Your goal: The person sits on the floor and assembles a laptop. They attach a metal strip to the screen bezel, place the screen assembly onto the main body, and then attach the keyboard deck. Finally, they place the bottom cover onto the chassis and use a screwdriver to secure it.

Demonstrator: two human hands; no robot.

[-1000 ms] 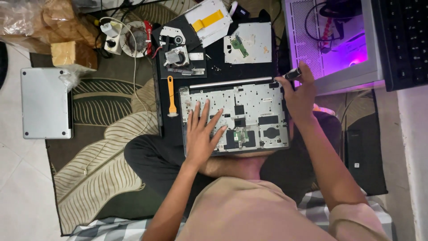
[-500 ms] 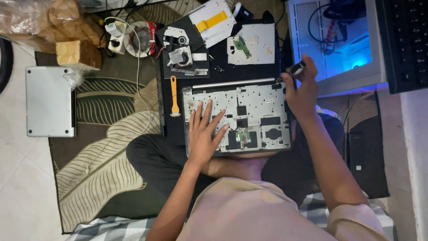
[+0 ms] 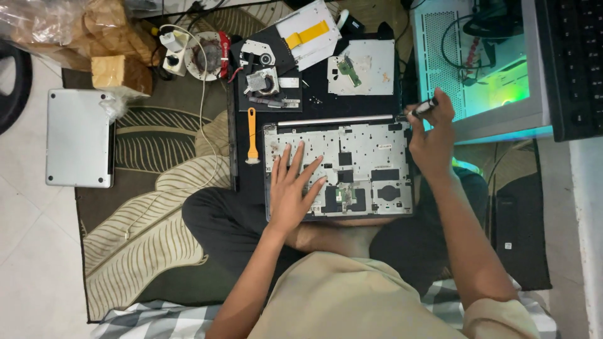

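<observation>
Left hand (image 3: 290, 191) lay flat, fingers spread, on the one opened laptop chassis (image 3: 352, 169) across the lap. Right hand (image 3: 430, 141) was closed round a small screwdriver (image 3: 424, 108) at the chassis's far right corner; its tip was hidden. One orange pry tool (image 3: 252, 135) lay just beside.

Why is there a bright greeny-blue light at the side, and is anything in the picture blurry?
In the head view, the glow comes from inside the open computer case and spills along its lower edge. The opened laptop base, the left hand and the right hand look fairly sharp under even room light; the plastic bag in the corner is softer.
</observation>
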